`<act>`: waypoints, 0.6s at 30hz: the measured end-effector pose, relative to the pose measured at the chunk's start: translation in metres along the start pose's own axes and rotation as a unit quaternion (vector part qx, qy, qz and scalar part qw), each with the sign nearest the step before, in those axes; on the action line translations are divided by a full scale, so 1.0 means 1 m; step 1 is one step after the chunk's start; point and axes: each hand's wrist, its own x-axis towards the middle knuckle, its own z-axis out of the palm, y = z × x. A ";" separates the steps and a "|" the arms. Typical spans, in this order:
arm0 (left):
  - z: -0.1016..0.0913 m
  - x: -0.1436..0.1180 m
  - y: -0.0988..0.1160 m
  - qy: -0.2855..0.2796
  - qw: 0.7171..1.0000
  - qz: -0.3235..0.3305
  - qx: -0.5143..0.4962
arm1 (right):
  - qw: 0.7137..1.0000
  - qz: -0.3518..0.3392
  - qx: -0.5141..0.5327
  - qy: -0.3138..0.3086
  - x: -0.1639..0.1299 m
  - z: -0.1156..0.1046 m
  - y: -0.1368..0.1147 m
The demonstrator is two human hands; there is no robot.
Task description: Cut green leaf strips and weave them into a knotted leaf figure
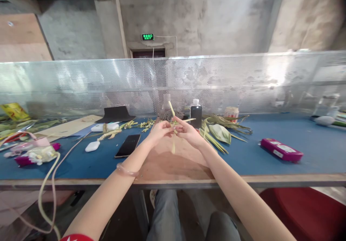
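Above a wooden board (175, 167), my left hand (160, 133) and my right hand (190, 133) meet, fingertips pinched around narrow pale yellow-green leaf strips (173, 148). The strips cross between the fingers: one end points up, one sticks out to the right, and one hangs down. Fingers partly cover the crossing point, so how the strips are folded there cannot be made out. Just beyond the hands sits a dark grey coiled bundle (171, 116). Right of my right hand lie long green leaves (216, 143) and a broad folded leaf (220, 133).
A dark phone (196, 117) stands against a bottle (195, 102). On the blue tabletop (243, 161) are another phone (128, 146), a white earbud case (92, 146), a magenta packet (281, 150), and cables (55, 169) at left. A perforated metal screen (121, 82) borders the back.
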 end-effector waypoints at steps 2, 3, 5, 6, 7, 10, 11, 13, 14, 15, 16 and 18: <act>0.001 -0.001 0.001 0.007 1.000 0.000 -0.004 | 1.000 -0.003 -0.015 -0.014 0.000 -0.001 0.001; 0.002 -0.001 0.001 0.010 1.000 0.000 -0.006 | 1.000 -0.006 -0.024 -0.016 0.000 -0.001 0.002; 0.003 -0.001 0.001 0.012 1.000 -0.005 -0.011 | 0.999 -0.012 -0.047 -0.014 0.001 -0.001 0.004; 0.003 -0.001 0.001 0.011 1.000 -0.008 -0.014 | 0.998 -0.016 -0.060 -0.009 0.001 -0.001 0.004; 0.003 -0.001 0.000 0.010 1.000 -0.011 -0.017 | 0.997 -0.020 -0.074 -0.002 0.001 -0.001 0.005; 0.002 0.000 -0.003 0.005 0.999 -0.018 -0.031 | 0.992 -0.033 -0.119 0.027 0.002 0.000 0.006; 0.002 0.001 -0.004 0.004 0.999 -0.020 -0.037 | 0.990 -0.037 -0.134 0.039 0.002 0.000 0.007; 0.002 0.002 -0.006 0.003 0.998 -0.022 -0.052 | 0.985 -0.045 -0.157 0.059 0.002 0.001 0.008; 0.002 0.002 -0.006 0.004 0.998 -0.022 -0.061 | 0.983 -0.049 -0.165 0.068 0.002 0.002 0.009; 0.002 0.003 -0.006 0.005 0.997 -0.022 -0.070 | 0.981 -0.051 -0.169 0.076 0.003 0.003 0.010; 0.002 0.003 -0.006 0.007 0.997 -0.021 -0.079 | 0.980 -0.052 -0.171 0.083 0.003 0.003 0.011; 0.002 0.004 -0.005 0.008 0.995 -0.021 -0.096 | 0.980 -0.051 -0.166 0.093 0.003 0.005 0.011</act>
